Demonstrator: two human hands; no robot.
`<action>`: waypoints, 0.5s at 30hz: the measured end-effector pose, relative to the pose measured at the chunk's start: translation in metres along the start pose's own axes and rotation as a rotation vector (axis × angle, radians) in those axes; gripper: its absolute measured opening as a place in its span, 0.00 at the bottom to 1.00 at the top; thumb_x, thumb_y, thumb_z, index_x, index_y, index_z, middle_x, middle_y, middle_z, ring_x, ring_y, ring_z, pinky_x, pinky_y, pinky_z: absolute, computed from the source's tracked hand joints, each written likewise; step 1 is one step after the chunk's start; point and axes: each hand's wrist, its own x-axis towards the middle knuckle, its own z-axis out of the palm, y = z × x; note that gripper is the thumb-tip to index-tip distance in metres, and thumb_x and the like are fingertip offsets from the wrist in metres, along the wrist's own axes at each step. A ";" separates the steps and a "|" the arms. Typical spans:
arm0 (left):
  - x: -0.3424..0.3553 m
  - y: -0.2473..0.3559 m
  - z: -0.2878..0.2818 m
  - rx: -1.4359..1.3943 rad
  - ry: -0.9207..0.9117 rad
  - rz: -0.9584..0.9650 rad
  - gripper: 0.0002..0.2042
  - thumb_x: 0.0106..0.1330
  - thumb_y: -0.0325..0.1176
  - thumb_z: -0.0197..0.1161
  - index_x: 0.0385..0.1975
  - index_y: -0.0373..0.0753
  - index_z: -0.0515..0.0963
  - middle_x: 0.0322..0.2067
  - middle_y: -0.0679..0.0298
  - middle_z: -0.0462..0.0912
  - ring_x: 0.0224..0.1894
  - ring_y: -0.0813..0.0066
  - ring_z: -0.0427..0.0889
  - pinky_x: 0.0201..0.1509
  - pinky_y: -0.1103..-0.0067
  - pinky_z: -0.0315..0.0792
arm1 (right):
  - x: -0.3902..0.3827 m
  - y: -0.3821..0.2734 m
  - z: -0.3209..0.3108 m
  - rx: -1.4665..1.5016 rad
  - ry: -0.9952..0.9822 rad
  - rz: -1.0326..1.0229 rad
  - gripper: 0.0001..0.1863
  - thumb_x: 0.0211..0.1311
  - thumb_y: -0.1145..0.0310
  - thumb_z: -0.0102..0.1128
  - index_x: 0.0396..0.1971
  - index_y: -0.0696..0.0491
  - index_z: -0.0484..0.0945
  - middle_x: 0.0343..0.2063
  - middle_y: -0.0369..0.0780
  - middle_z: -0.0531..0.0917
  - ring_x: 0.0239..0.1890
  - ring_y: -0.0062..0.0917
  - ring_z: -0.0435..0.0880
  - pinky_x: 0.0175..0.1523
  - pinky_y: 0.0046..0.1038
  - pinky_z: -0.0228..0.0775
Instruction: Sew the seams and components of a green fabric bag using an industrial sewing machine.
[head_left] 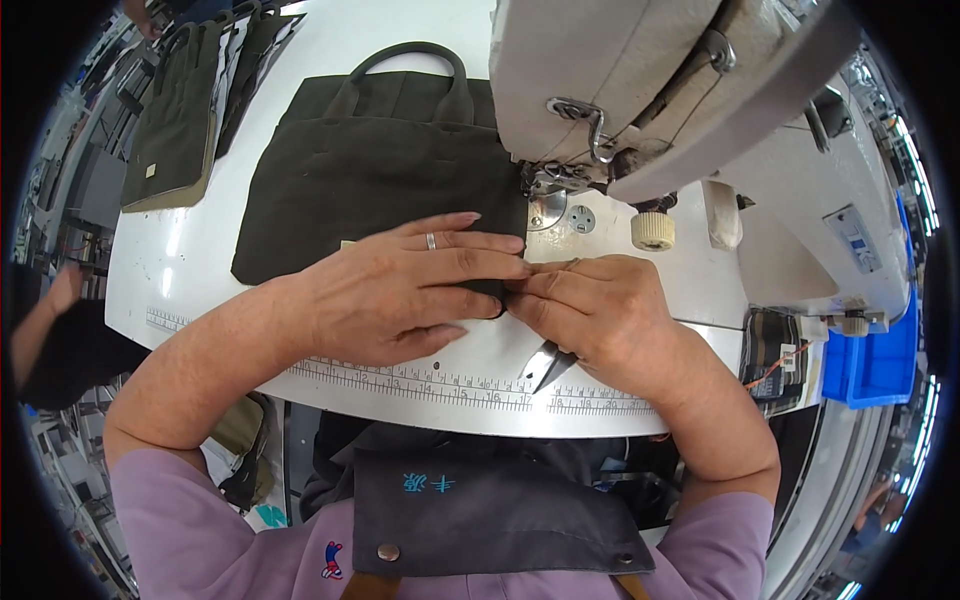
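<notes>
A dark olive fabric bag [380,165] with a looped handle [410,50] lies flat on the white sewing table. My left hand [390,285], wearing a ring, rests across its near right corner, fingers stretched and spread. Opposite it, my right hand [600,305] is closed, its fingertips pinching at the bag's right edge near that corner. Metal blades, which look like thread snips [548,366], poke out beneath the right palm; their handle is hidden there. The bag's right side runs close to the presser foot area [550,180] of the sewing machine [640,90].
More dark fabric pieces [175,120] lie at the table's far left. A printed ruler strip [400,380] follows the near edge. On the right stands a blue bin [870,365] beside folded dark cloth [772,350]. Another person's arm [45,315] shows at far left.
</notes>
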 end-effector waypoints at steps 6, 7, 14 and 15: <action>-0.008 -0.007 0.003 -0.244 -0.120 -0.129 0.19 0.64 0.31 0.71 0.56 0.48 0.83 0.67 0.61 0.75 0.70 0.60 0.74 0.78 0.53 0.61 | -0.001 0.006 -0.006 0.262 -0.012 0.182 0.08 0.50 0.71 0.72 0.31 0.50 0.85 0.36 0.32 0.86 0.38 0.26 0.88 0.36 0.31 0.81; -0.008 -0.008 0.003 -0.222 -0.121 -0.120 0.19 0.65 0.31 0.70 0.56 0.48 0.83 0.66 0.62 0.76 0.70 0.60 0.74 0.77 0.54 0.61 | -0.001 0.006 -0.007 0.246 -0.038 0.212 0.08 0.50 0.71 0.74 0.31 0.50 0.85 0.37 0.31 0.86 0.37 0.26 0.88 0.35 0.32 0.80; 0.005 -0.027 0.004 -0.168 -0.066 -0.143 0.17 0.66 0.30 0.69 0.55 0.48 0.85 0.61 0.65 0.80 0.65 0.61 0.78 0.76 0.55 0.64 | -0.005 0.015 -0.003 0.223 -0.053 0.386 0.12 0.50 0.72 0.74 0.37 0.47 0.88 0.39 0.31 0.84 0.33 0.30 0.86 0.35 0.32 0.77; 0.007 -0.031 0.003 -0.168 -0.069 -0.140 0.17 0.66 0.30 0.69 0.55 0.48 0.85 0.61 0.65 0.80 0.65 0.61 0.78 0.76 0.55 0.64 | -0.004 0.016 -0.002 0.223 -0.050 0.389 0.12 0.50 0.72 0.74 0.37 0.47 0.88 0.39 0.31 0.84 0.33 0.30 0.86 0.35 0.32 0.77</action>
